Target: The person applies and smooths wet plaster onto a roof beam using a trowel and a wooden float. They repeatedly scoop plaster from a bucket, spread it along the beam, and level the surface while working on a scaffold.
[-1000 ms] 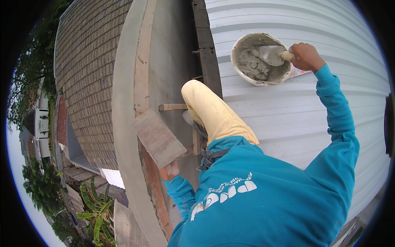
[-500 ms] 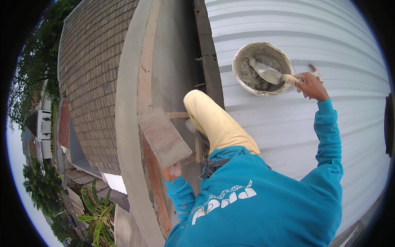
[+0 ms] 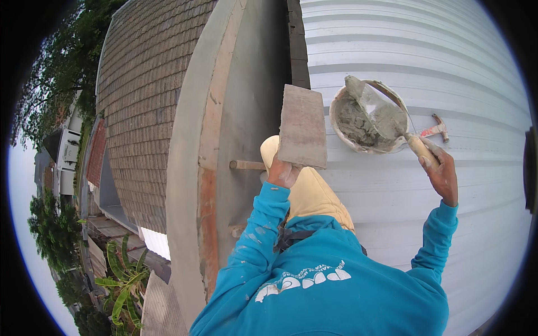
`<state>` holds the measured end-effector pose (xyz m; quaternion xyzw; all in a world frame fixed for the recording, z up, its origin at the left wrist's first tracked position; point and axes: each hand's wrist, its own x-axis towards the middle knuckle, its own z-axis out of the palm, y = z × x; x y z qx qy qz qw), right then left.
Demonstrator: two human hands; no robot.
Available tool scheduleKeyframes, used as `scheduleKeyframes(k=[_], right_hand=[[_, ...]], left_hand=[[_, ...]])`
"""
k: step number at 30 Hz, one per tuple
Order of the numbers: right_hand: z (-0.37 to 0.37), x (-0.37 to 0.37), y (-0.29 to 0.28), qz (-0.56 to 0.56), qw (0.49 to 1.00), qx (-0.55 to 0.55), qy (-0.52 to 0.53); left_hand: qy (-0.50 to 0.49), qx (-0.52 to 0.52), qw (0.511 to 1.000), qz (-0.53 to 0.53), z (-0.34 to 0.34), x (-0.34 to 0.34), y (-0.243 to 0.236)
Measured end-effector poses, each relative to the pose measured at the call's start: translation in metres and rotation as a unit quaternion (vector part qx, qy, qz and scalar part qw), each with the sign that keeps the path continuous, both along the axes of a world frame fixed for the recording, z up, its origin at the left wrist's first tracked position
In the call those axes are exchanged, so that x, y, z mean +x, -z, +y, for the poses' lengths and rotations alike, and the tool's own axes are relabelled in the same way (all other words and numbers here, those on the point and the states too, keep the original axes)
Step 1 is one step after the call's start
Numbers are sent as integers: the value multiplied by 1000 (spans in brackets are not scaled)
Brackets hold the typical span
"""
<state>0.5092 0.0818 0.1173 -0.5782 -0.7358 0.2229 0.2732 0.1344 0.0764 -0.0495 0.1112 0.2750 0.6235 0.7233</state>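
Note:
My right hand point(image 3: 441, 178) is closed round the wooden handle of a pointed trowel point(image 3: 386, 116). Grey wet mortar coats the trowel's blade, which is raised over the mouth of a pale bucket point(image 3: 397, 99). Inside that bucket lies more mortar point(image 3: 354, 122). My left hand point(image 3: 283, 172) grips a flat rectangular mortar board point(image 3: 303, 126) at its near end, from below. The board's upper face is smeared grey and brown, with no heap of mortar on it. Its underside and most of my left fingers are hidden.
A hammer point(image 3: 436, 130) lies beside the bucket on the white ribbed metal roof point(image 3: 386, 193). Left of my knee runs a deep gap along a plastered wall point(image 3: 188, 168). A short wooden bar point(image 3: 246, 165) juts across it. Beyond the wall slopes a tiled roof point(image 3: 148, 95).
The mortar board has moved from over the wall's edge up and right, close to the bucket. The trowel has risen out of the mortar with some on its blade. The hammer shows more fully.

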Motion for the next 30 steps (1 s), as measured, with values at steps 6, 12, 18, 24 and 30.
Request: scheduleKeyframes(k=[6,12,18,24,30], right_hand=[[-16,-47,36,-81,974,214,-5],[-18,-51,95,-138,951,278,7],[-22,-54,105,-164,931,327,12],[-17,-16,91,-211,918,333,30],[-3,4,51,-214,955,204,15]], left_hand=[[22,-24,998,-62,19,29,-2],[-2,-34,996,-85,14,29,-46],[9,53,971,-231,22,18,-48],[-60,117,963,-236,25,-9,-61],[-119,125,970,-174,3,-40,-53]])
